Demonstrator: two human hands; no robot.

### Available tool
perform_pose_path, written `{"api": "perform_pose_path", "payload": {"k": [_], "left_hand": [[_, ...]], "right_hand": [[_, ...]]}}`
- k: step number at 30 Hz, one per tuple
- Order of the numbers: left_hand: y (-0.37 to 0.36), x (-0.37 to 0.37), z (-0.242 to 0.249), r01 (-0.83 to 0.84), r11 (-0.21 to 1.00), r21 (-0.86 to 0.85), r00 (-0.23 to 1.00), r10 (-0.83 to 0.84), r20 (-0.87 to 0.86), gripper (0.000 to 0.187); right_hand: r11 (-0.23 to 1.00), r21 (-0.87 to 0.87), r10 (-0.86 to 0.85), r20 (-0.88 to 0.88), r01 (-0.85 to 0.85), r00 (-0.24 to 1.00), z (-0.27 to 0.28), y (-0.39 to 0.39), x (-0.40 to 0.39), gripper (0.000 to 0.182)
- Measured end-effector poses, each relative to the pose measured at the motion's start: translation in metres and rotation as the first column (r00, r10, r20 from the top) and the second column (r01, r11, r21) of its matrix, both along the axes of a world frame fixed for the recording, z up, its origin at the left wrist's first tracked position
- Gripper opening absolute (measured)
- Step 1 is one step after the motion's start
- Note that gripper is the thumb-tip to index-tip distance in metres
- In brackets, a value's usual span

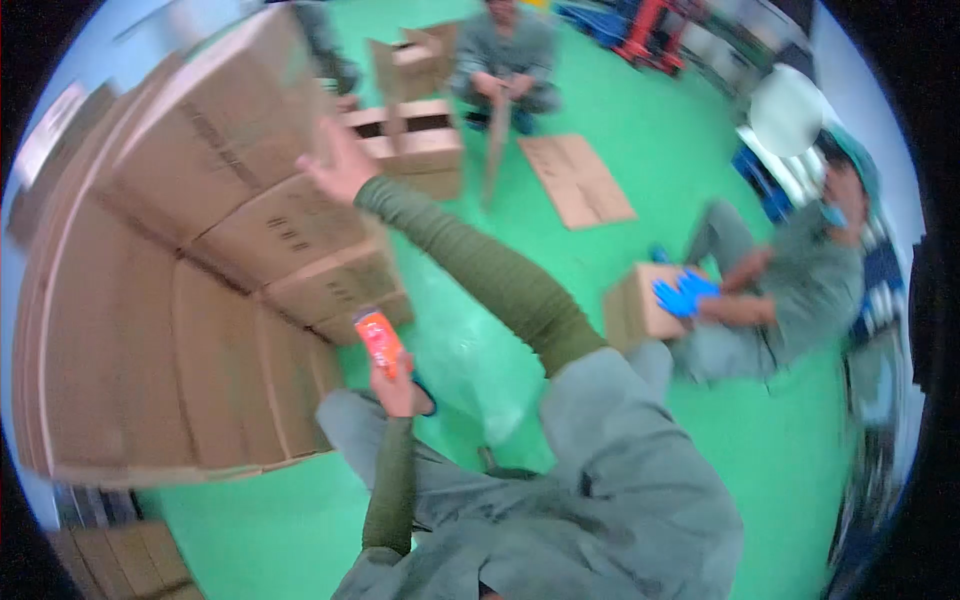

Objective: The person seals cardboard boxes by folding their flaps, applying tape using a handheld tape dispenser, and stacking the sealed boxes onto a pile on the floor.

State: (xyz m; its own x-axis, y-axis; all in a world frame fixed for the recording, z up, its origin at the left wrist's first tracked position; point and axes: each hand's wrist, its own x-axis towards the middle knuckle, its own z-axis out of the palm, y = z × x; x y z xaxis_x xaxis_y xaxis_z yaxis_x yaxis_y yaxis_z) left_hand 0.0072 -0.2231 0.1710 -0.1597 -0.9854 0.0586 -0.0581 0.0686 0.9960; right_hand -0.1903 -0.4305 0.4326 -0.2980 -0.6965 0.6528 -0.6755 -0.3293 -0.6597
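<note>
My left hand [394, 386] is closed round an orange object [378, 342] with pale marks and a dark end; blur hides what it is. It is just in front of the lower cartons. My right arm reaches across to the upper left. There my right hand [345, 165], fingers apart, is at the right edge of a large upper brown carton [215, 100] and holds nothing visible. Below that carton are a middle carton [285, 232] with dark printing and a lower carton [335, 285]. Tall brown cardboard panels [135, 350] stand to their left.
A person in blue gloves [800, 290] sits at the right by a carton [640, 305]. Another person [505, 60] crouches at the back near open cartons [425, 150]. Flat cardboard [577, 181] and clear plastic [465, 345] lie on the green floor. A red jack [650, 35] stands behind.
</note>
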Motion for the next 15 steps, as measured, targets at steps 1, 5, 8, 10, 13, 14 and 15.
{"api": "perform_pose_path", "payload": {"k": [1,5,8,10,13,14,15], "left_hand": [[0.009,0.001,0.000,0.054,0.998,0.016,0.999,-0.054,-0.005,0.024],[0.017,0.008,-0.008,0.205,0.978,0.048,0.976,-0.207,0.062,0.022],[0.022,0.007,-0.023,0.325,0.944,0.055,0.946,-0.324,-0.015,0.022],[0.030,-0.001,-0.013,0.348,0.922,0.172,0.935,-0.355,0.013,0.024],[0.047,-0.006,-0.025,0.373,0.877,0.302,0.920,-0.392,0.001,0.025],[0.052,-0.010,-0.025,0.387,0.867,0.313,0.912,-0.410,0.007,0.024],[0.056,-0.019,-0.020,0.399,0.860,0.317,0.906,-0.423,0.007,0.024]], "right_hand": [[1.000,0.015,0.018,0.018,-0.018,1.000,-0.029,0.032,-0.008,0.079],[0.812,0.573,-0.043,0.252,-0.113,0.967,-0.188,0.194,-0.031,0.067],[0.501,0.866,-0.149,0.077,0.008,0.986,-0.357,0.357,-0.062,0.066],[0.387,0.921,-0.178,0.120,-0.043,0.977,-0.392,0.467,-0.059,0.068],[0.042,0.998,0.001,0.047,-0.047,0.999,-0.345,0.527,-0.038,0.075],[0.151,0.976,-0.097,0.173,-0.158,0.980,-0.345,0.528,-0.030,0.076],[0.267,0.931,-0.173,0.300,-0.248,0.938,-0.347,0.528,-0.025,0.077]]}}
